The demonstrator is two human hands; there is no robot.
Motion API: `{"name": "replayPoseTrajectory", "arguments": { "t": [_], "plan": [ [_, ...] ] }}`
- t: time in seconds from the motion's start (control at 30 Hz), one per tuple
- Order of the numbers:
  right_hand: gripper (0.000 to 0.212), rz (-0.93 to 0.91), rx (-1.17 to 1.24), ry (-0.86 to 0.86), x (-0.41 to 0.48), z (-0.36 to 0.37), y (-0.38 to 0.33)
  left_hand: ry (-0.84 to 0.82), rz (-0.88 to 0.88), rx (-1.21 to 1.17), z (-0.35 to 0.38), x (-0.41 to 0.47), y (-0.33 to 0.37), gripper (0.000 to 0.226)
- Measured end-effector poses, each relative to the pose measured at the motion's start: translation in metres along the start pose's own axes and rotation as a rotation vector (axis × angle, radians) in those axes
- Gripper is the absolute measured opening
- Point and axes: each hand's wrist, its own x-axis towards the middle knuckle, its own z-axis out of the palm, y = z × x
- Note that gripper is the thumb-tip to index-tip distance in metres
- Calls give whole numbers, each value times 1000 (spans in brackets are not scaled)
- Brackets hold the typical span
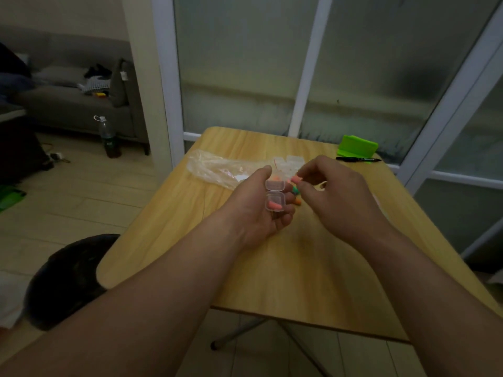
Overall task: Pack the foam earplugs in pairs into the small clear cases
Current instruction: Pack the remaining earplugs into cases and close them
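My left hand (262,213) holds a small clear case (275,195) with its lid swung open above the wooden table (285,268). One pink-orange earplug (274,205) lies in the case's lower half. Just right of the lid, my right hand (333,194) pinches another pink earplug (295,180) between thumb and fingertips. A few loose earplugs (296,197), orange and green, lie on the table between my hands, partly hidden. More clear cases (292,162) sit behind my hands.
A crumpled clear plastic bag (217,168) lies at the back left of the table. A green box (357,146) and a black pen (358,159) are at the back right corner. A dark stool (70,278) stands left of the table; glass doors are behind.
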Motion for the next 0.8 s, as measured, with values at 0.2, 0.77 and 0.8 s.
{"name": "replayPoseTrajectory", "arguments": {
  "t": [0.2,0.77,0.8],
  "plan": [
    [6,-122,-34,-84,-14,8,-8,-59,-19,-12,1,2,-7,46],
    [7,8,92,-5,-11,5,1,-114,-47,1,1,3,-8,47],
    [8,58,139,6,-10,5,3,-123,-50,19,1,2,-8,49]
  ]
}}
